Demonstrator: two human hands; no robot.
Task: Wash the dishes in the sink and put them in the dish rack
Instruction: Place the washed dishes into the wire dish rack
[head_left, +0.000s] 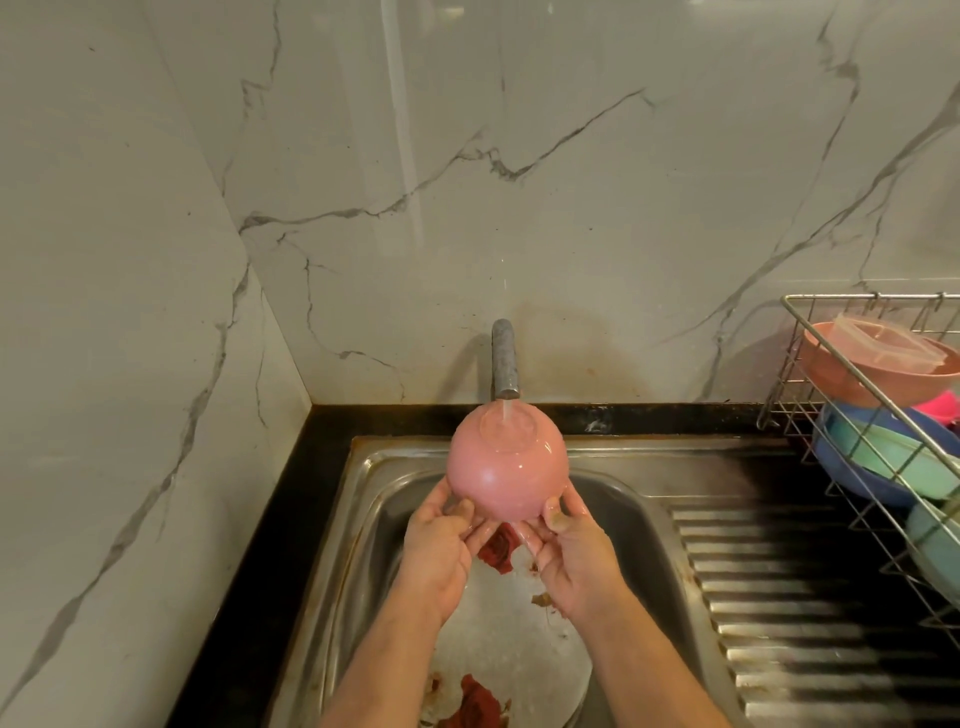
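Observation:
I hold a pink bowl (506, 465) upside down over the steel sink (639, 499), right under the tap (505, 358). Water runs from the tap onto the bowl's base. My left hand (439, 551) grips the bowl's rim from the left, and my right hand (574, 545) grips it from the right, thumbs on the outer wall. Below my hands a white plate with red rose prints (511, 629) lies in the basin. At the right edge stands the wire dish rack (810, 332).
The rack holds a pink bowl with a clear lid (878, 364), a blue bowl (852, 473) and teal dishes (893, 452). A ribbed steel drainboard (779, 597) lies right of the basin. A black counter (249, 597) meets marble walls on the left and behind.

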